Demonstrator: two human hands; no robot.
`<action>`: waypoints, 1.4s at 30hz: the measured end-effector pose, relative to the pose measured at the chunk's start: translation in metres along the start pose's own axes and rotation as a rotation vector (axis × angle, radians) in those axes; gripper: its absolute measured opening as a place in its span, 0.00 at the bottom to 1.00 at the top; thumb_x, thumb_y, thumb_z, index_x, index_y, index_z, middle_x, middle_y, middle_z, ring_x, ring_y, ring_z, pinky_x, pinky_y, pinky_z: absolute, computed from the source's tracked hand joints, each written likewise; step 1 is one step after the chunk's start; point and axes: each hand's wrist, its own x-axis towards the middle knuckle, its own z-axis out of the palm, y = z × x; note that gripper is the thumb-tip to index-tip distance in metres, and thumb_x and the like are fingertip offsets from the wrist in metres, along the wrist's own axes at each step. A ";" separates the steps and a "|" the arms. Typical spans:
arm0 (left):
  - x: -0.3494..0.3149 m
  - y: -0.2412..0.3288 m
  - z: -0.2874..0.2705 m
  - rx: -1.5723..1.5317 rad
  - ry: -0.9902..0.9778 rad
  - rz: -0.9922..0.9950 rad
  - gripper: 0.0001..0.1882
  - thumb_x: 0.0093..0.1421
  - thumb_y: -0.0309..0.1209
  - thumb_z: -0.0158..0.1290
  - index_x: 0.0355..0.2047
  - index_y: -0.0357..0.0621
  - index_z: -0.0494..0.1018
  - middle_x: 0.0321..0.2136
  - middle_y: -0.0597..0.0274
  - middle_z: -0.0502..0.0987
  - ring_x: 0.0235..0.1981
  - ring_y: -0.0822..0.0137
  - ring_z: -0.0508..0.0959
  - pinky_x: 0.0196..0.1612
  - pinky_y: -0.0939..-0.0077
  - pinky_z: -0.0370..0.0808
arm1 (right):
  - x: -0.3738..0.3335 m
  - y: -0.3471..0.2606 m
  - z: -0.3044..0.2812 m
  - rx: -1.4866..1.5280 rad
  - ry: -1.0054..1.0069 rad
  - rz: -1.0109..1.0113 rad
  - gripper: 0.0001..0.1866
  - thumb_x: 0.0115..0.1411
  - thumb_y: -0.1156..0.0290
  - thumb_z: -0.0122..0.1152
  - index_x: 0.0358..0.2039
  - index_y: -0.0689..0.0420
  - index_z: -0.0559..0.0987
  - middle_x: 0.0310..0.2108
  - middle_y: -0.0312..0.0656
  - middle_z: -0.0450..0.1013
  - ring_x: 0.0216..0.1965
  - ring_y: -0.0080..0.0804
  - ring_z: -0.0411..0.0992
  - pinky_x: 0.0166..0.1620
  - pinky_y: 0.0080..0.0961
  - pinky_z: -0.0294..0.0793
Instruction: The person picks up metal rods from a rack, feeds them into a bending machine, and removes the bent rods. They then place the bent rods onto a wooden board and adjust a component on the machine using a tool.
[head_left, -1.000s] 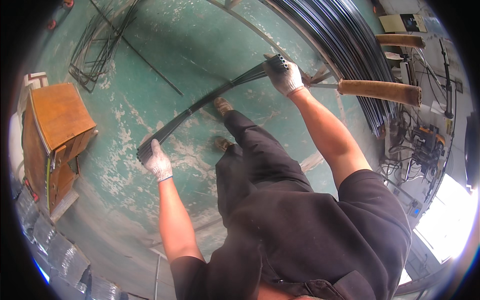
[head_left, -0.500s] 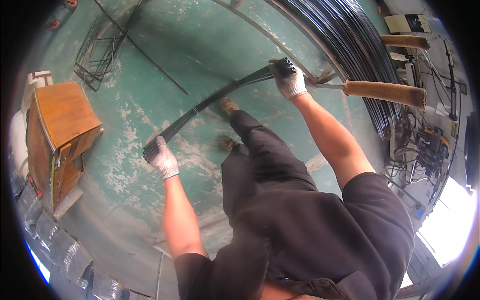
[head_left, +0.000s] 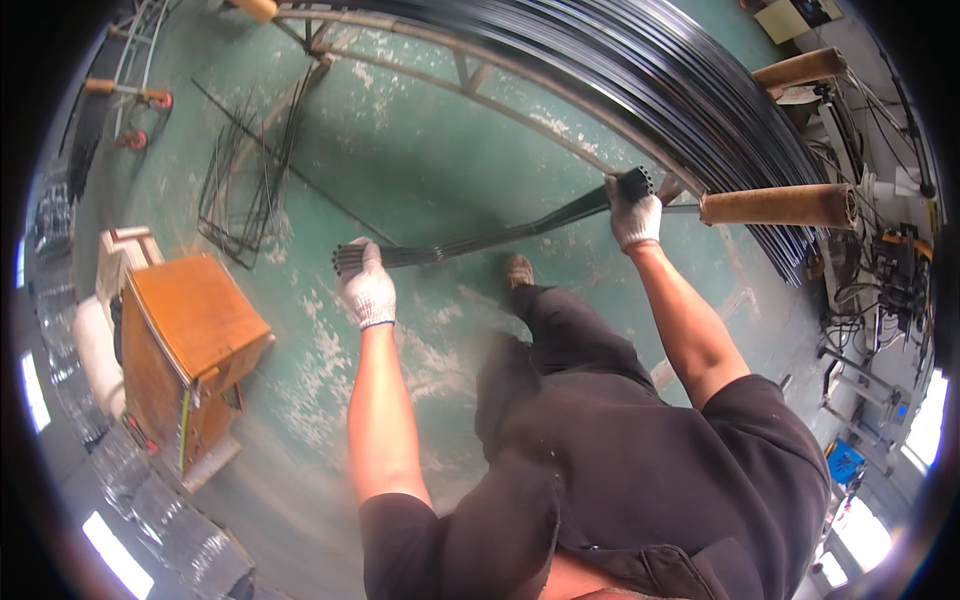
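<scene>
A bundle of thin black metal tubes (head_left: 480, 243) stretches across in front of me, its open round ends showing at both sides. My left hand (head_left: 368, 287), in a white knitted glove, is closed round the bundle near its left end. Round the right end closes my right hand (head_left: 635, 215), gloved the same way and held a little farther out. The bundle appears bowed and hangs over the green floor. Just beyond my right hand is the metal frame of a rack (head_left: 470, 88), stacked with many long black tubes (head_left: 640, 75).
A padded brown rack arm (head_left: 780, 207) juts out to the right of my right hand. On the left stands a wooden cabinet (head_left: 195, 315). A tangle of thin black rods (head_left: 245, 190) lies on the worn green floor (head_left: 330, 380), with a wheeled cart (head_left: 130, 95) farther left.
The view has swung, bringing more of the rack in. Both hands still grip the bundle; its left end is now farther forward, and the bundle lies more level across the view.
</scene>
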 end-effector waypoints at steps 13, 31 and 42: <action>0.127 0.136 0.247 0.114 -0.418 0.183 0.08 0.64 0.29 0.69 0.43 0.44 0.88 0.38 0.61 0.90 0.40 0.66 0.88 0.49 0.67 0.82 | 0.071 0.072 -0.023 0.104 0.268 0.567 0.15 0.72 0.55 0.69 0.47 0.53 0.89 0.39 0.48 0.87 0.43 0.49 0.86 0.48 0.38 0.82; 0.210 0.158 0.419 0.467 -0.641 0.214 0.22 0.68 0.38 0.67 0.58 0.41 0.83 0.53 0.56 0.88 0.56 0.60 0.86 0.62 0.64 0.78 | 0.114 0.104 0.015 -0.008 0.259 0.901 0.22 0.68 0.49 0.72 0.56 0.48 0.85 0.39 0.48 0.87 0.46 0.55 0.85 0.51 0.45 0.82; 0.203 0.153 0.435 0.379 -0.554 0.222 0.14 0.67 0.36 0.65 0.49 0.45 0.87 0.44 0.58 0.89 0.47 0.60 0.87 0.55 0.62 0.80 | 0.134 0.106 0.011 -0.066 0.239 0.972 0.22 0.67 0.44 0.68 0.47 0.49 0.88 0.39 0.49 0.87 0.45 0.56 0.85 0.52 0.46 0.83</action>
